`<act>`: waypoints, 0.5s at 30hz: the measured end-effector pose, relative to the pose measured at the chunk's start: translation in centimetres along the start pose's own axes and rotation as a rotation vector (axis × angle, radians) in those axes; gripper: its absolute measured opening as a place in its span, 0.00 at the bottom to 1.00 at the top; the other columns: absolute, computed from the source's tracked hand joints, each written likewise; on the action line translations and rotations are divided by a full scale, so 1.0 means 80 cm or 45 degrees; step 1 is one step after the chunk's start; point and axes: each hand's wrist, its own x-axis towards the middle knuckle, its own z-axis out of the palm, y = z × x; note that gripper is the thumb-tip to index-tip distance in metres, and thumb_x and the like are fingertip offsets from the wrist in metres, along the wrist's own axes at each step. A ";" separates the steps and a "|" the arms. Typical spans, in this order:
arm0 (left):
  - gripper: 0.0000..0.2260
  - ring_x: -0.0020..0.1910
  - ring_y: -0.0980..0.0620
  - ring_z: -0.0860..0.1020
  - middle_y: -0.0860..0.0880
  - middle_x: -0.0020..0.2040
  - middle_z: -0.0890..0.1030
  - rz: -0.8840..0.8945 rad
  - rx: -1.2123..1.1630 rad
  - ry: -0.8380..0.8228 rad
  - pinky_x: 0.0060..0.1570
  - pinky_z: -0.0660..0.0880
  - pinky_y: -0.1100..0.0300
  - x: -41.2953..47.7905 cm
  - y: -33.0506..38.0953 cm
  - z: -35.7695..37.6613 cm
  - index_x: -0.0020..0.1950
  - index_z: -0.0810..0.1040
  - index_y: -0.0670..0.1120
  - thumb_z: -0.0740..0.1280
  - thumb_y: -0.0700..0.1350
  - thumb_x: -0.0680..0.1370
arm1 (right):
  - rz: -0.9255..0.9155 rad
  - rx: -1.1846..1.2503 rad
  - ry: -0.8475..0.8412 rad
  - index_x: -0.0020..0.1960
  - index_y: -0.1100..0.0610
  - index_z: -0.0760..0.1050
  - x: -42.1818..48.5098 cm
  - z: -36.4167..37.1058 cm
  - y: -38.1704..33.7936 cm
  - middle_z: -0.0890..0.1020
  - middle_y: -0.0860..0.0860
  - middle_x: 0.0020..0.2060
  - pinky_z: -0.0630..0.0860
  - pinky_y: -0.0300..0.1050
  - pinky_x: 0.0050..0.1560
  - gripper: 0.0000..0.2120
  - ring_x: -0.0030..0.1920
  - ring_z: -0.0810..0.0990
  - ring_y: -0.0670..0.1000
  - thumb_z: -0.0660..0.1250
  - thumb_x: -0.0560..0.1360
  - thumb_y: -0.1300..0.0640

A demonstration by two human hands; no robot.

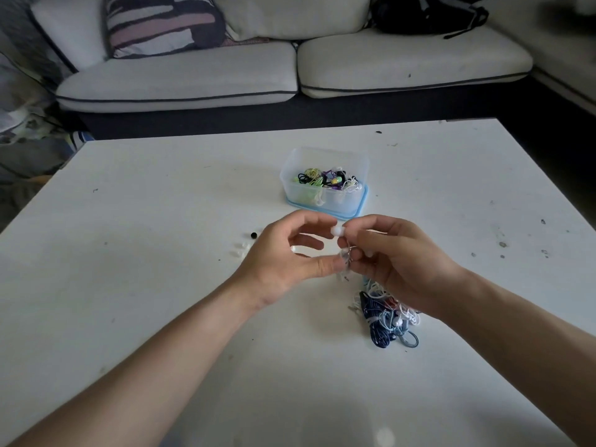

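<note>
The right hand (396, 262) pinches a white bead (338, 230) between curled fingertips above the table (161, 221), near the plastic box (325, 198). The left hand (290, 253), fingers curled, pinches the thin cord (345, 254) just below it

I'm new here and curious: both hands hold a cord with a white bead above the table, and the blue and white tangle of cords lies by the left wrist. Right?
Not quite: the head view shows the tangle of cords by the right hand, not the left hand. Both do hold the beaded cord.
</note>
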 end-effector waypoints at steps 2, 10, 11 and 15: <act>0.23 0.52 0.52 0.82 0.51 0.54 0.83 -0.074 0.030 -0.075 0.54 0.80 0.54 -0.004 -0.004 0.007 0.58 0.79 0.54 0.80 0.42 0.66 | 0.013 0.139 0.002 0.44 0.61 0.81 -0.002 0.003 -0.001 0.76 0.56 0.37 0.79 0.39 0.36 0.03 0.31 0.78 0.47 0.69 0.73 0.63; 0.11 0.38 0.46 0.84 0.43 0.45 0.85 -0.162 -0.145 0.099 0.39 0.81 0.58 -0.012 0.006 0.021 0.54 0.78 0.43 0.74 0.37 0.73 | -0.001 0.172 0.144 0.49 0.60 0.79 -0.012 0.015 -0.016 0.82 0.54 0.39 0.80 0.41 0.37 0.04 0.33 0.79 0.48 0.67 0.77 0.66; 0.11 0.38 0.45 0.84 0.42 0.46 0.84 -0.169 -0.162 0.126 0.40 0.81 0.58 -0.012 0.007 0.018 0.53 0.79 0.42 0.74 0.37 0.73 | 0.014 0.148 0.179 0.49 0.60 0.79 -0.011 0.015 -0.018 0.82 0.54 0.40 0.80 0.42 0.38 0.04 0.33 0.79 0.48 0.67 0.77 0.66; 0.10 0.41 0.43 0.84 0.41 0.50 0.83 -0.162 -0.219 0.224 0.46 0.82 0.58 0.005 0.011 0.008 0.53 0.83 0.41 0.74 0.35 0.72 | 0.055 0.101 0.208 0.56 0.63 0.79 0.005 0.021 -0.025 0.77 0.55 0.38 0.84 0.45 0.42 0.07 0.34 0.78 0.50 0.67 0.79 0.64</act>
